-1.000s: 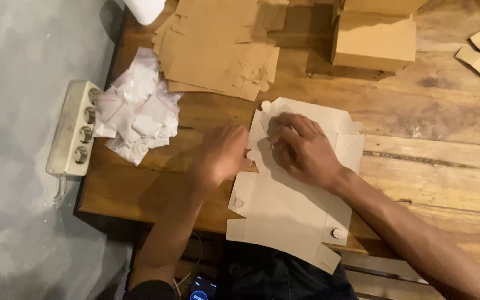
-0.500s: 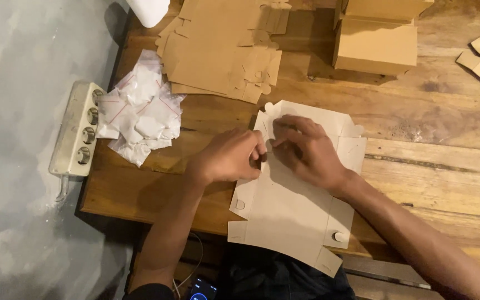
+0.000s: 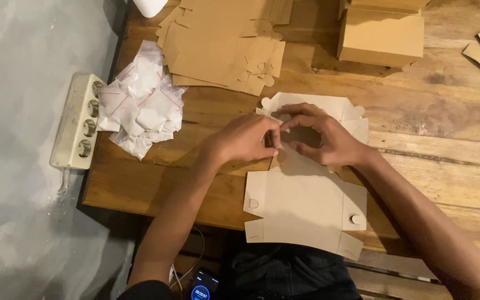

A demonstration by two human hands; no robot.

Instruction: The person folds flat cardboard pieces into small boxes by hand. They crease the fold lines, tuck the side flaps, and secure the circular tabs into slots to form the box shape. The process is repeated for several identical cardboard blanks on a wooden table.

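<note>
Wooden planks make up the tabletop (image 3: 429, 161), which stands against a grey floor on the left side of the view. At the centre lies a flat cardboard box blank (image 3: 306, 205), pale side up, its near edge hanging over the table's front so that the flaps sit within easy reach of the person.

Both hands meet at the blank's far half, about 12 o'clock from its middle. The left hand (image 3: 245, 139) has its grip pressed together, fingertips pinching a side flap at the fold. The right hand (image 3: 323, 139) arches over the panel with thumb and fingers curled down onto it, seemingly to hold the card flat while the flap is bent; whether it actually pinches anything is hidden under the palm.

A stack of more brown blanks (image 3: 223, 44) rests at 11 o'clock, close enough to draw from, and a folded brown box (image 3: 381, 36) stands at 1 o'clock. A heap of small white plastic pouches (image 3: 140, 105) lies at 9 o'clock, beside a white power strip (image 3: 79, 122) on the table's left edge.
</note>
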